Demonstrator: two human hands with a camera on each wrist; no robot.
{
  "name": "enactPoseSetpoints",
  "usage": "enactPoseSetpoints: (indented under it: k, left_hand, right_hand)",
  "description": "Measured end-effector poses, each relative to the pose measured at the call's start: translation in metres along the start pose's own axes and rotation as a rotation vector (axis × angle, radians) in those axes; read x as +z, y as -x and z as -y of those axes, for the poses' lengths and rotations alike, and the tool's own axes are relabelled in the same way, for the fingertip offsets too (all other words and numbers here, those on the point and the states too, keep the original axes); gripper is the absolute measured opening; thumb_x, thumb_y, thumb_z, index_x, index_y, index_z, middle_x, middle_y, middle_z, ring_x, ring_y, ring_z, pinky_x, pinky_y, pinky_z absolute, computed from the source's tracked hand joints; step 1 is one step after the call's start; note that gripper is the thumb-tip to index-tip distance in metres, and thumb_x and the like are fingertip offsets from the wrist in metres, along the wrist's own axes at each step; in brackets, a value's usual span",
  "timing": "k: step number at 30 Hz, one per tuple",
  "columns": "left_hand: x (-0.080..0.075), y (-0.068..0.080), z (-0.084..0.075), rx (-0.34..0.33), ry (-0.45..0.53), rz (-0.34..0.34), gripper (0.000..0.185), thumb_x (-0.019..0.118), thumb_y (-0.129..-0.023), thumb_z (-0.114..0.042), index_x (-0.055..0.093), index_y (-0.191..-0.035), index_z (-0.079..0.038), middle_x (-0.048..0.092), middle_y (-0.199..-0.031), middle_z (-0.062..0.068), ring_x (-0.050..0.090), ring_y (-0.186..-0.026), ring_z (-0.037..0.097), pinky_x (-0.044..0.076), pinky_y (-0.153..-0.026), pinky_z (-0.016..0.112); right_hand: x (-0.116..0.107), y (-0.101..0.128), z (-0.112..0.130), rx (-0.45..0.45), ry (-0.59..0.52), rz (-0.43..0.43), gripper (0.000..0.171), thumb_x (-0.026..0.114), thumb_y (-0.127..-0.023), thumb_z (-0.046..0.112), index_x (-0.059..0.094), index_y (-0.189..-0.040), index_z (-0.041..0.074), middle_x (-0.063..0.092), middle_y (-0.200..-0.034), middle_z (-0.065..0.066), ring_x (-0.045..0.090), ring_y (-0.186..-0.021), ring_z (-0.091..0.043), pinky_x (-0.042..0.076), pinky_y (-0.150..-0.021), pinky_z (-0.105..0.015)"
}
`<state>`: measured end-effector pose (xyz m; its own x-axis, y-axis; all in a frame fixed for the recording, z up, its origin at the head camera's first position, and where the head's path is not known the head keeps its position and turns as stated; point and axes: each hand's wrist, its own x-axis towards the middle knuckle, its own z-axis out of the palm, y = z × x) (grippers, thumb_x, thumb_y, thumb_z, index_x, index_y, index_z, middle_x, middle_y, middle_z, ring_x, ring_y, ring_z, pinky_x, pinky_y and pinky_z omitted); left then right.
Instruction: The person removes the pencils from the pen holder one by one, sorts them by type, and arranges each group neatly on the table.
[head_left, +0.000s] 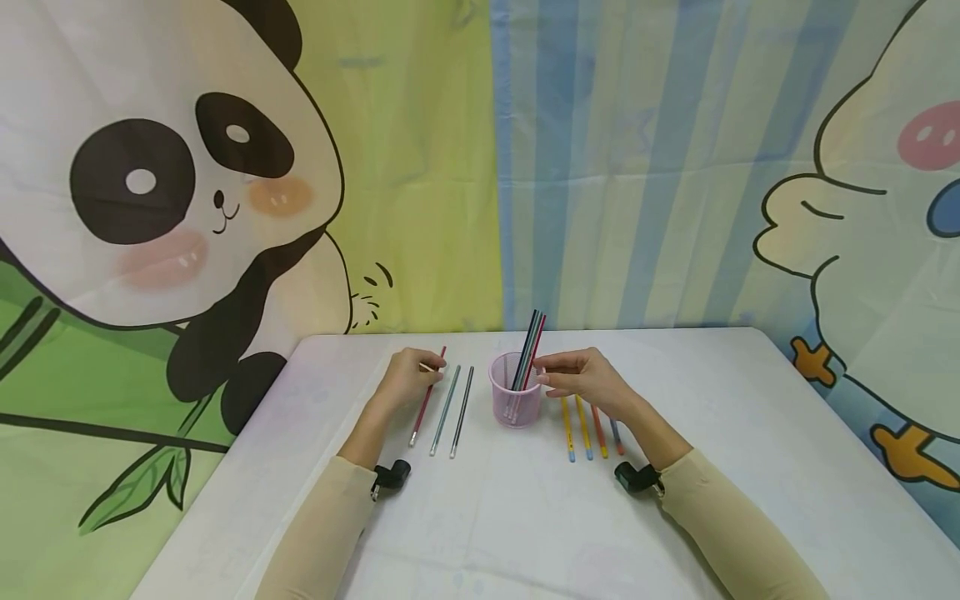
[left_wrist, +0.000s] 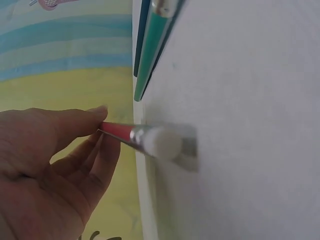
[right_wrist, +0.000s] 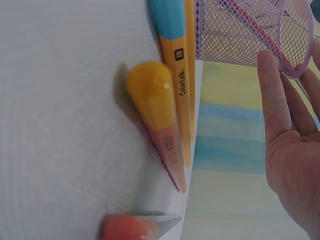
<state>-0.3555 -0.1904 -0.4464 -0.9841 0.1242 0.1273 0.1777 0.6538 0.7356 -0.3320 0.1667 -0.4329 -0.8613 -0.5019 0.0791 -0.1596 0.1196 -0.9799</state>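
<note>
Left grip (head_left: 408, 377): pinching red pencil (head_left: 427, 397) on bench (head_left: 480, 533).
Right grip (head_left: 581, 377): fingers relaxed, spread, beside pink mesh cup (head_left: 514, 392).
Under right wrist: four coloured pencils (head_left: 590, 429).

Bright, even light; soft shadows; both wrist views blurred up close.

A pale pink mesh cup (head_left: 514, 402) holds dark green and red pencils (head_left: 529, 348). On the white tabletop (head_left: 750, 433) lie a red pencil (head_left: 426, 402), two grey-green ones (head_left: 453, 410), and four yellow-to-orange pencils (head_left: 589, 429), the outermost perhaps grey. The backdrop (head_left: 420, 167) shows a black-and-white panda, yellow-green ground and blue stripes.
</note>
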Motion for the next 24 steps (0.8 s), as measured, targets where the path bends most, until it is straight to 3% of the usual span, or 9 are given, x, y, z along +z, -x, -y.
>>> enactPoseSetpoints:
  k: [24]
  left_hand:
    - [0.0072, 0.0011, 0.0031, -0.038, -0.096, 0.056, 0.017, 0.076, -0.094, -0.007, 0.079, -0.111, -0.004, 0.076, -0.107, 0.01, 0.068, -0.084, 0.017, 0.057, -0.072, 0.029]
  right_hand:
    - [0.0005, 0.0001, 0.0009, 0.0, 0.01, -0.004, 0.043, 0.075, -0.097, 0.015, 0.066, -0.136, -0.001, 0.062, -0.142, -0.027, 0.074, -0.112, -0.018, 0.061, -0.091, -0.044]
